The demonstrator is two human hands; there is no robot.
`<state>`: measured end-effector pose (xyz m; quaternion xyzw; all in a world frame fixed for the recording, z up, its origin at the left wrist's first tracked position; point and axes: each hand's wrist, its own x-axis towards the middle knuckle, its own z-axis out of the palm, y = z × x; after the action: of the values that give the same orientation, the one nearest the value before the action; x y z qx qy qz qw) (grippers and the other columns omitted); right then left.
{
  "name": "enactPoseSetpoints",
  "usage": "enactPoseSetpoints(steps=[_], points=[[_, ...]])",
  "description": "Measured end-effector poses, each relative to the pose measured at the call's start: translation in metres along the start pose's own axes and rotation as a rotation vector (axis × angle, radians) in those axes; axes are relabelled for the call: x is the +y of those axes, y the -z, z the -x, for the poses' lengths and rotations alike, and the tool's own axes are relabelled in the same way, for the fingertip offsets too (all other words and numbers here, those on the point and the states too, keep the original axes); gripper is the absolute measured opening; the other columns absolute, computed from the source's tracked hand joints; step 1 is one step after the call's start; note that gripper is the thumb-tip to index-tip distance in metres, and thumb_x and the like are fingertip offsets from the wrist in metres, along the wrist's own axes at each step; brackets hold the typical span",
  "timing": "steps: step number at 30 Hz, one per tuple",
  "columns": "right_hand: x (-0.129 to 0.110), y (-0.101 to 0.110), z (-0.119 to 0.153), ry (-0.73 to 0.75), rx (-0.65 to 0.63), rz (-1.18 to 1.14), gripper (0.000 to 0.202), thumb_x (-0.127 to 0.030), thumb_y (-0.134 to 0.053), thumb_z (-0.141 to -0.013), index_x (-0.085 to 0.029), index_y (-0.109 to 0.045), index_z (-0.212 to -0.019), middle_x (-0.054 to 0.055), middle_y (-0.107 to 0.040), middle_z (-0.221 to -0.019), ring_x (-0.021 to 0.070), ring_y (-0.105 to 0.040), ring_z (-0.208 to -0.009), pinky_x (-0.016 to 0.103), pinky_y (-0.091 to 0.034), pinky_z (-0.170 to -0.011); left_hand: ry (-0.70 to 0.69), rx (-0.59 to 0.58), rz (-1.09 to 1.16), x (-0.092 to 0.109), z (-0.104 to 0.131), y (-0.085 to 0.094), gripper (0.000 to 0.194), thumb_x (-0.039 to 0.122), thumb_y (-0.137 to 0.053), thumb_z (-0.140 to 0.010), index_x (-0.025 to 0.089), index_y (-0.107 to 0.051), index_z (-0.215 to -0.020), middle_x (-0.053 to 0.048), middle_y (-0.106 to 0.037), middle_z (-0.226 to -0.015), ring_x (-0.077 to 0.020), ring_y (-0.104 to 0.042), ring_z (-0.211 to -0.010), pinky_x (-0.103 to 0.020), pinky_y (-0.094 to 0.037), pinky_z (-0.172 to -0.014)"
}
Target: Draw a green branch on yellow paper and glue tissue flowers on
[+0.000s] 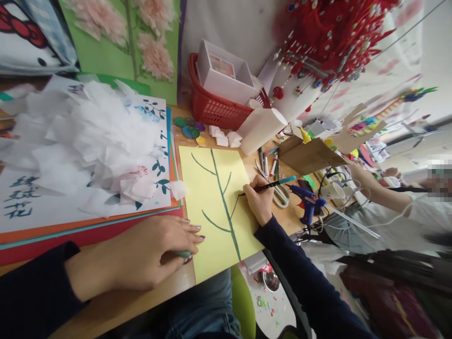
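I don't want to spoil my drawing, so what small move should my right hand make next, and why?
Probably retrace the short branch: your right hand has the pen's tip at its upper end, and that line looks thinner than the green stem on the yellow paper.

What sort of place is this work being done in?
Probably a craft room or handicraft workshop: there's a blue glue gun, pink paper flowers on a green sheet, and the right hand holding a pen to yellow paper.
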<state>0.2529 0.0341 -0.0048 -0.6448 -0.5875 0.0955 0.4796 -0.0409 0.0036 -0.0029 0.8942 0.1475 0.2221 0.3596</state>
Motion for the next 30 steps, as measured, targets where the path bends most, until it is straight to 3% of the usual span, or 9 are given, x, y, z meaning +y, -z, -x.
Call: enactPoseSetpoints(steps=[19, 30], points=[[0.0001, 0.0024, -0.0003, -0.024, 0.043, 0.007, 0.024, -0.021, -0.053, -0.061, -0.024, -0.030, -0.052, -0.007, -0.030, -0.049, 0.0107, -0.029, -0.049, 0.027, -0.024, -0.049, 0.032, -0.004, 0.062, 0.0023, -0.0017, 0.0031, 0.036, 0.008, -0.052, -0.080, 0.021, -0.077, -0.101, -0.001, -0.075, -0.116, -0.0210, -0.068, -0.117, -0.034, -0.053, -0.104], [-0.0062, 0.0029, 0.0074, -0.040, -0.034, -0.023, 0.024, -0.021, -0.054, -0.060, -0.024, -0.033, -0.050, -0.007, -0.032, -0.048, 0.0109, -0.028, -0.049, 0.028, -0.024, -0.050, 0.033, -0.029, 0.081, 0.0012, -0.0022, 0.0038, 0.037, 0.006, -0.054, -0.078, 0.020, -0.077, -0.103, -0.002, -0.074, -0.117, -0.0231, -0.067, -0.118, -0.037, -0.053, -0.105]])
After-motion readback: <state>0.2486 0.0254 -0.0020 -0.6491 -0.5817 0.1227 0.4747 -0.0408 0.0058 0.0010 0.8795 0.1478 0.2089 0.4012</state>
